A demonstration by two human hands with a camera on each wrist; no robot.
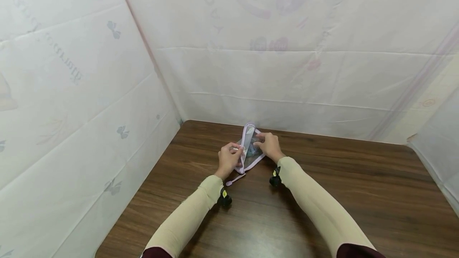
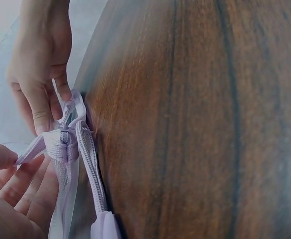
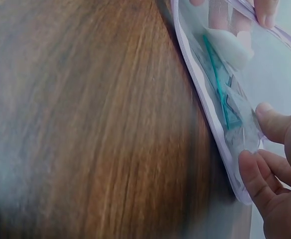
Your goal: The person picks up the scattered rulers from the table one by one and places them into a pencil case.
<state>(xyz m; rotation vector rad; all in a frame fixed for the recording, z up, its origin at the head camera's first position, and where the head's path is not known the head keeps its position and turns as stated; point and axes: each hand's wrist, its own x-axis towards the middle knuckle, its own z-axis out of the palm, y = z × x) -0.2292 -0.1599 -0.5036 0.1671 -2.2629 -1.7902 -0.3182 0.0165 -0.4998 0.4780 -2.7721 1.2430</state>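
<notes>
A see-through zip pouch (image 1: 254, 158) with lilac trim stands partly open between both hands near the table's far edge. My left hand (image 1: 229, 157) pinches its trim on the left side. On the right, the thumb and fingers of my right hand (image 1: 269, 145) hold the pouch's other side. In the right wrist view, a thin teal-edged piece (image 3: 218, 82) and a white rounded item (image 3: 232, 47) show through the clear wall; their kinds are unclear. From the pouch's near corner a lilac zipper tail (image 1: 235, 179) lies on the wood, also seen in the left wrist view.
The dark wooden table (image 1: 322, 194) extends toward the person and off to the right. Pale printed sheets (image 1: 269, 79) hang as walls behind the table and at both sides. The pouch sits close to the back sheet.
</notes>
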